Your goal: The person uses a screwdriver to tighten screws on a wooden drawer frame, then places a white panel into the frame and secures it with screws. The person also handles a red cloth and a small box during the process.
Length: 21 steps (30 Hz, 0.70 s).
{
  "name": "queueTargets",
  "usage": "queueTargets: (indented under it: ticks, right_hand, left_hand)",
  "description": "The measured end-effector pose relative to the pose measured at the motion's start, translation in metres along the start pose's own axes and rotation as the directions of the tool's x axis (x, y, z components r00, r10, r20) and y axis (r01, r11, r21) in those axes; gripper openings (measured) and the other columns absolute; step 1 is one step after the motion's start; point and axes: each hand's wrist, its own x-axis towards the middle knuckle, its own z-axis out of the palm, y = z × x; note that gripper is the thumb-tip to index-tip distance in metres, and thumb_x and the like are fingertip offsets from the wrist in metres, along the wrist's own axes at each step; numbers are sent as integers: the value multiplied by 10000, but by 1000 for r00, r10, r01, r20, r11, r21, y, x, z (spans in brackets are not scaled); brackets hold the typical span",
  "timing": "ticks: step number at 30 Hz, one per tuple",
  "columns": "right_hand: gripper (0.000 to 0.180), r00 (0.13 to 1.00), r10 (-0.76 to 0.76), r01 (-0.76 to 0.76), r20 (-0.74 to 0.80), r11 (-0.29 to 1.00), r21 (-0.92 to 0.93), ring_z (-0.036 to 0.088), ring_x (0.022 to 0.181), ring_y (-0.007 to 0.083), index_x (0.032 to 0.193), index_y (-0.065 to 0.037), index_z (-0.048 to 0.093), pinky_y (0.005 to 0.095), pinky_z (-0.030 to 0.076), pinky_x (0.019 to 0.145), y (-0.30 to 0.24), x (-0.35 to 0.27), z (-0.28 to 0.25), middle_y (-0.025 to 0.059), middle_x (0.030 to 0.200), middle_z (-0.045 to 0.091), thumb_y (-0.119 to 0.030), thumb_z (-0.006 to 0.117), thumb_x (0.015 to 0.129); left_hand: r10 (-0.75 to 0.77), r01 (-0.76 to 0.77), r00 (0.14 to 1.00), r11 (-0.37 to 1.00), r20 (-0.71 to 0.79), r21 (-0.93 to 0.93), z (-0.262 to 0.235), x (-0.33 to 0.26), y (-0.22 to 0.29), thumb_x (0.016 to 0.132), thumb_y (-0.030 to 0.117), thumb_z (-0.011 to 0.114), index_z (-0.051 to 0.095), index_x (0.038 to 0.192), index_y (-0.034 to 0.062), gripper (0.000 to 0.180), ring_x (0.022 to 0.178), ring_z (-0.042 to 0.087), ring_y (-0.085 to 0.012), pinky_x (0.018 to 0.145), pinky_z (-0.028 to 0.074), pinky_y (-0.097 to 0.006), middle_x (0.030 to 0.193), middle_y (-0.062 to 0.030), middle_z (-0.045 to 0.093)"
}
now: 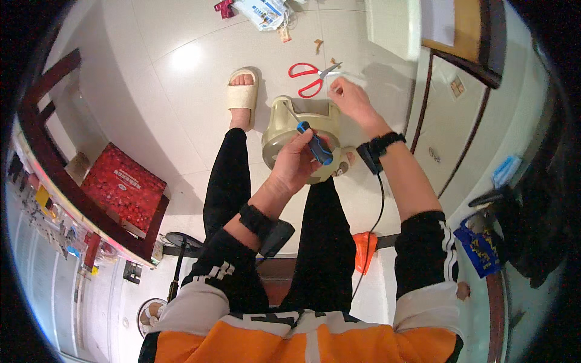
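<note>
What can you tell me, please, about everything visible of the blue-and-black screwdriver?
The screwdriver has a thick blue-and-black handle, seemingly plastic or rubber, and a thin, metallic-looking shaft. The left hand grips the handle, partly covering it, with the butt end showing toward the lower right. It slants across the picture, its shaft pointing to the upper left, in front of the beige stool in this view. The tip is too small to make out, and whether it touches the stool cannot be told.

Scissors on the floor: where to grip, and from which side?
Scissors: I'd grip the red handles, coming down from above on the picture's left. They lie flat, handles spread toward that side, while the blades point right, near the right hand, so that side looks worse.
</note>
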Motion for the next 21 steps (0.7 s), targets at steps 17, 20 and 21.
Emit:
queueTargets:
  ticks: [17, 20, 21]
  right_hand:
    - [286, 965, -250, 196, -72, 881, -429, 624, 973, 362, 1187, -56, 531, 469, 524, 786, 48, 120, 78, 188, 1011, 623, -97, 437, 920]
    - [261, 981, -178, 150, -72, 943, -296, 633, 950, 371, 1168, -50, 525, 478, 525, 775, 59, 93, 95, 202, 1041, 625, -97, 425, 932]
    - [252, 979, -181, 148, -99, 950, -274, 632, 945, 373, 1161, -50, 524, 481, 525, 771, 62, 90, 100, 198, 1038, 626, -103, 436, 931]
  left_hand:
    - [51, -54, 995, 998, -91, -35, 31, 21, 41, 981, 306, 531, 539, 1133, 85, 269, 929, 653, -195, 824, 520, -337, 1019, -97, 660]
    - [46, -46, 997, 999, -67, 9, 36, 23, 41, 981, 306, 529, 542, 1123, 81, 267, 920, 648, -193, 830, 514, -333, 1021, -97, 656]
    - [48, -47, 996, 999, -73, 13, 36, 24, 42, 981, 307, 530, 540, 1125, 79, 269, 924, 646, -193, 836, 512, -336, 1021, -97, 654]
